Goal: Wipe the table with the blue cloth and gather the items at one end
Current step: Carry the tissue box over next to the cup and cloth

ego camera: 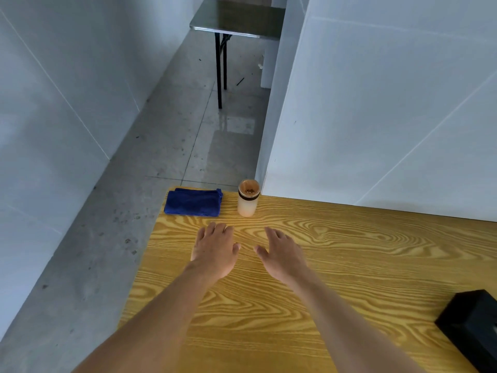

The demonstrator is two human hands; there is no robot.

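Table (349,265): yellow wood-grain top, filling the lower right of the frame.
Blue cloth (193,202): folded, at the table's far left corner.
Jar (248,198): upright, just right of the cloth.
Black box (473,323): lower right edge.
Left hand (215,251): fingers spread, empty, centre frame.
Right hand (283,254): fingers spread, empty, beside the left hand.

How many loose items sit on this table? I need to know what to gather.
3: blue cloth at the far-left corner, jar beside it, black box near right, partly cropped.
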